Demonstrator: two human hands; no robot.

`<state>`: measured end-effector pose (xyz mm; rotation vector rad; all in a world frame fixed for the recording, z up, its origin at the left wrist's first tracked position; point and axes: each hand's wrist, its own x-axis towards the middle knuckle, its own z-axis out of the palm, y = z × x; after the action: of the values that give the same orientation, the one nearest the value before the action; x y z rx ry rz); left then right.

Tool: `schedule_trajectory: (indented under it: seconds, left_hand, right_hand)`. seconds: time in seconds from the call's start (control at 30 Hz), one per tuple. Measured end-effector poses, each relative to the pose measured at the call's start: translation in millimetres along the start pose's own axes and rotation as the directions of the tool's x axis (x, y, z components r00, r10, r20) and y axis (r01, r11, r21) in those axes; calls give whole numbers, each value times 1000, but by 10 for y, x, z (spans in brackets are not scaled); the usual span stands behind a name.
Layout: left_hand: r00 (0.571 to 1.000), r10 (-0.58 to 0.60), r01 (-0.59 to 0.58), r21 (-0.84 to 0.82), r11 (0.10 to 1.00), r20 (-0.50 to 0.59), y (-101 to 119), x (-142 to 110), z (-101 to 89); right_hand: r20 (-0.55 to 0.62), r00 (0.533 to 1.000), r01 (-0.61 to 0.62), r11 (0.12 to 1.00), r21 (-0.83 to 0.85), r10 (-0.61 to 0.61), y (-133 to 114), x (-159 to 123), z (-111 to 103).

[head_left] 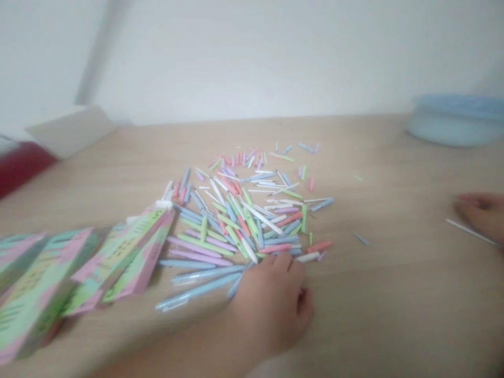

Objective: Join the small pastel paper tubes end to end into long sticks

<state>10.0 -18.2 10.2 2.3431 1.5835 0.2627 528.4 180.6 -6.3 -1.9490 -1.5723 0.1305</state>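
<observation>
My left hand (271, 299) rests at the near edge of a pile of loose pen parts (240, 215), its fingers curled in. What lies between those fingers, if anything, is hidden. The pile mixes pastel pen barrels, short caps and thin white refills. Blue pens (200, 289) with clear clips lie left of my left wrist. At the right edge, partly out of view, my right hand (482, 212) is closed. A thin white pen refill (466, 229) sticks out leftward from beneath it, apparently gripped. The picture is blurred.
Several pastel printed boxes (47, 283) lean over one another at the left. A blue-rimmed bowl (457, 121) stands at the back right. An opened white carton (73, 128) and a red object (23, 165) are at the back left. A small blue piece (361, 238) lies right of the pile.
</observation>
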Motion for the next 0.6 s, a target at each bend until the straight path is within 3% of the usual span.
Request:
schedule_trajectory:
  seconds: [0.07, 0.13, 0.27, 0.37, 0.6]
  left_hand:
    - [1000, 5, -5, 10, 1000, 2, -3, 3, 5]
    - [1000, 11, -12, 20, 1000, 2, -6, 4, 13]
    - [1000, 19, -18, 36, 999, -11, -11, 7, 25]
    - [999, 33, -32, 33, 999, -19, -10, 5, 22]
    - [997, 64, -60, 72, 996, -43, -6, -14, 20]
  right_hand:
    - [-10, 993, -117, 992, -35, 117, -119, 4, 181]
    - [-8, 995, -101, 995, -8, 101, -368, -123, 309]
    - [34, 999, -3, 999, 42, 2, -1094, -507, 523]
    - [-16, 999, -28, 995, 92, 29, -1535, -649, 724]
    - [-98, 993, -41, 982, 185, 60, -1905, -631, 1147]
